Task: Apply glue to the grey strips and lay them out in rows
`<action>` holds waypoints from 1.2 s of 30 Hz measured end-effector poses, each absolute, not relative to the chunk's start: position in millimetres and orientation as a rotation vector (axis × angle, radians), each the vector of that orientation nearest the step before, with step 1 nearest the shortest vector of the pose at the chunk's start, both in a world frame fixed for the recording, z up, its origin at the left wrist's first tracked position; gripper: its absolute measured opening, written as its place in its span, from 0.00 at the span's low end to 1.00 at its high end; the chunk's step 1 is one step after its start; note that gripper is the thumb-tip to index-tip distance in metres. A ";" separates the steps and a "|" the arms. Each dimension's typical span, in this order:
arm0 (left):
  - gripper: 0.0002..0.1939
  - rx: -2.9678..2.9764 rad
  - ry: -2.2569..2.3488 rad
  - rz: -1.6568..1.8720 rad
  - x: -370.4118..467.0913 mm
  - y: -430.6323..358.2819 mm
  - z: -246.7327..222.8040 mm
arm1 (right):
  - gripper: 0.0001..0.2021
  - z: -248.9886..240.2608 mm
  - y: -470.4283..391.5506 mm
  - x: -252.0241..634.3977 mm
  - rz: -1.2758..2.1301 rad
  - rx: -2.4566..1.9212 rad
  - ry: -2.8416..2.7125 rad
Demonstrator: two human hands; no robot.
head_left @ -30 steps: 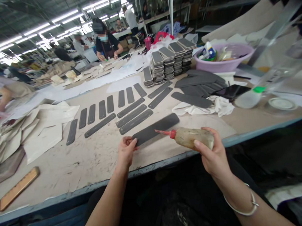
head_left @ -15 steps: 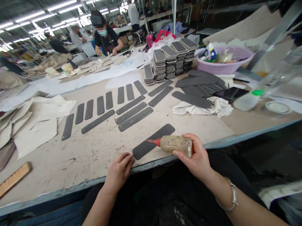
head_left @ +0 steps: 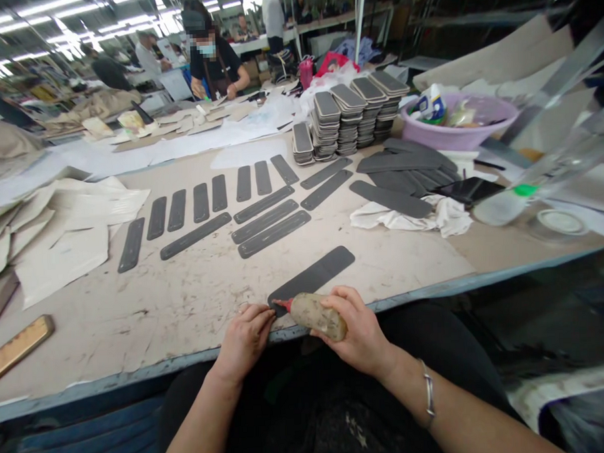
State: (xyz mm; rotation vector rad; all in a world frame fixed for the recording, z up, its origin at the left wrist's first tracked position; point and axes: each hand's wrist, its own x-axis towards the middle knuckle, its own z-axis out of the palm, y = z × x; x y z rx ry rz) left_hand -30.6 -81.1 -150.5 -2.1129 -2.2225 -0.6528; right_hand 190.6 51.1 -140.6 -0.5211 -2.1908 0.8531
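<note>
Dark grey, round-ended strip (head_left: 314, 276) on marked beige desk (head_left: 185, 305)
Your left hand (head_left: 244, 339) pinches its near end; your right hand (head_left: 359, 334) grips the cloudy, red-nozzled bottle (head_left: 316, 316); tube lights (head_left: 49, 6) overhead.

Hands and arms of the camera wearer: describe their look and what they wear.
The left hand and right hand are gloveless; the forearms are sleeveless where visible. A thin silver-coloured bangle circles the right one; none shows on the left.
</note>
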 end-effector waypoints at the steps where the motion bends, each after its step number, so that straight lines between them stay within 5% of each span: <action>1: 0.09 -2.109 -2.223 -0.654 -30.8 -80.8 -150.9 | 0.24 -140.0 51.8 191.5 0.837 -0.533 -2.191; 24: 0.08 -2.107 -2.005 -0.639 -37.7 -77.8 -158.1 | 0.19 -135.0 108.1 238.3 0.339 -1.159 -1.963; 36: 0.10 -2.080 -2.153 -0.621 -29.3 -77.9 -152.3 | 0.25 -136.4 64.5 208.8 0.710 -0.615 -2.096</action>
